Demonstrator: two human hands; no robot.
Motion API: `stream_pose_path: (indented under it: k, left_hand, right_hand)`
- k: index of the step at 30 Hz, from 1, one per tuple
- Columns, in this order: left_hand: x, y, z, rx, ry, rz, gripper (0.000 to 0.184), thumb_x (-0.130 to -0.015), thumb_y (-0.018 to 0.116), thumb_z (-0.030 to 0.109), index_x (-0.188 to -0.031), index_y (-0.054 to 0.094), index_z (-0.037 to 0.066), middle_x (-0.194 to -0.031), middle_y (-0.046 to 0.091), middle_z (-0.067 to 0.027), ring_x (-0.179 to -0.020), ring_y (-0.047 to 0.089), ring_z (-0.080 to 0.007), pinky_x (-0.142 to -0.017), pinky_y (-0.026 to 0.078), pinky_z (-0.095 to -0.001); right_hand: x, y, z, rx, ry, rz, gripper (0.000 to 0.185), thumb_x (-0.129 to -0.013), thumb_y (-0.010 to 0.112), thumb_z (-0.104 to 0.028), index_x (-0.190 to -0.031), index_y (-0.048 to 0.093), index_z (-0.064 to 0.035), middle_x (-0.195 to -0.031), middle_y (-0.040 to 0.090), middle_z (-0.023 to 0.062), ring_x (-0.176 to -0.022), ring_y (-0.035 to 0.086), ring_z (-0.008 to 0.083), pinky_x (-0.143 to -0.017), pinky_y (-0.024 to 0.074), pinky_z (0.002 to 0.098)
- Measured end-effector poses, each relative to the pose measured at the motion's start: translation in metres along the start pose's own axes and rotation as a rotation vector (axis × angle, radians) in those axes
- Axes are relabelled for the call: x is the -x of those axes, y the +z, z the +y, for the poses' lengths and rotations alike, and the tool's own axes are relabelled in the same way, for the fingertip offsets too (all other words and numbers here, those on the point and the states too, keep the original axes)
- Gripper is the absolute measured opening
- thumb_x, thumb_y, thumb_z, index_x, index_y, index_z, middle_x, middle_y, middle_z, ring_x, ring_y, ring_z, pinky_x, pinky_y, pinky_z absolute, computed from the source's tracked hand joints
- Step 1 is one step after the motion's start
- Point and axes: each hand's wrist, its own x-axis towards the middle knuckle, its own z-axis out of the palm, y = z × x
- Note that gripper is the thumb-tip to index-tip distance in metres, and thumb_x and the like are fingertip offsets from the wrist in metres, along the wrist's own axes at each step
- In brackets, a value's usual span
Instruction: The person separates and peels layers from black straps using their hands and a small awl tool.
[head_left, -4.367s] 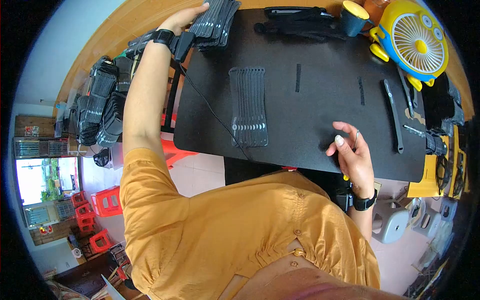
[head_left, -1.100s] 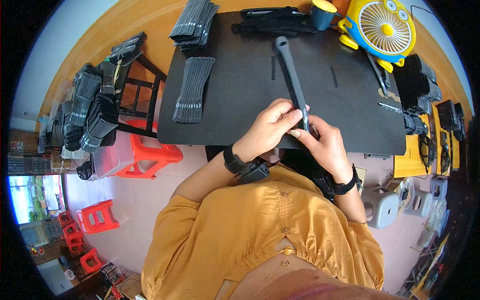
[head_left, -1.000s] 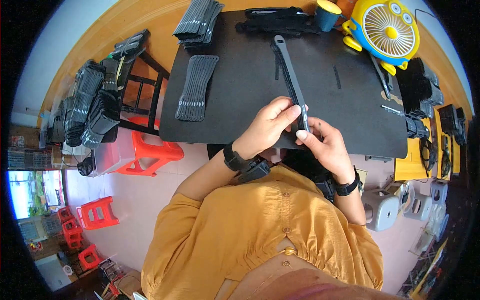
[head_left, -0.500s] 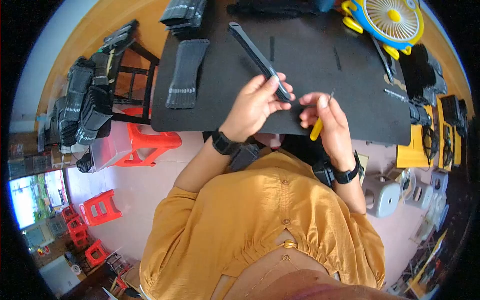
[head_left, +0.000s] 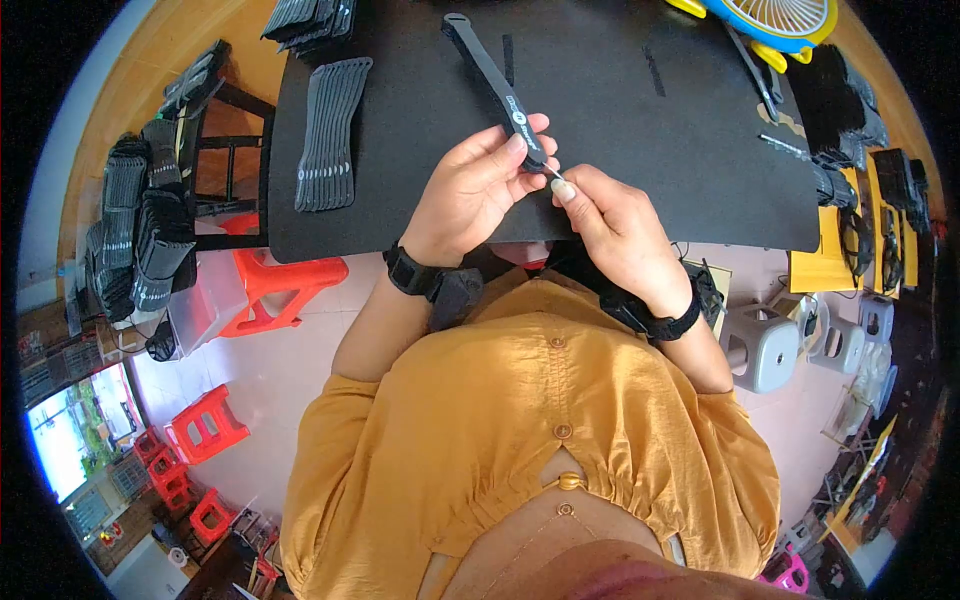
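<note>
The left hand [head_left: 468,195] keeps its grip closed on 1 black strap [head_left: 490,80], with the thumb pressing near its lower end; the strap is above the bench [head_left: 620,130] and points toward 11 o'clock. The right hand [head_left: 625,230], at about 3 o'clock from the left — its grip pinches a thin metal tool [head_left: 555,172], whose tip is at the lower end of the strap; whether it enters, I cannot tell. From the hands, a row of overlapping straps [head_left: 333,135] lies between 9 and 10 o'clock, a pile of dark straps [head_left: 310,22] at 10 o'clock — and a yellow and blue fan [head_left: 785,18] at 2 o'clock.
</note>
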Motion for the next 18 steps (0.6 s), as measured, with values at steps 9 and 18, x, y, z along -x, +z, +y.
stream_pose_path:
  k: [9,18]
  left_hand:
    - [-0.0012,-0.0035,0.0011,0.050,-0.018,0.005,0.035,-0.101,0.050,0.017,-0.130,0.051,-0.002,-0.114,0.061,-0.0114,-0.102,0.059,-0.0194,-0.091,0.048,-0.0317]
    - [-0.0013,-0.0048,0.0018,0.081,-0.025,-0.001,0.034,-0.102,0.049,0.019,-0.129,0.052,-0.002,-0.114,0.060,-0.0107,-0.101,0.059,-0.0173,-0.091,0.048,-0.0307]
  right_hand:
    - [-0.0031,0.0053,0.0036,0.197,-0.087,0.073,0.016,-0.096,0.055,-0.022,-0.095,0.061,-0.0068,-0.081,0.064,0.0146,-0.076,0.064,0.0363,-0.065,0.0511,0.0441]
    - [-0.0057,0.0093,0.0022,0.337,-0.151,0.140,0.011,-0.094,0.057,-0.019,-0.096,0.061,-0.0099,-0.082,0.064,0.0135,-0.074,0.065,0.0358,-0.062,0.0527,0.0442]
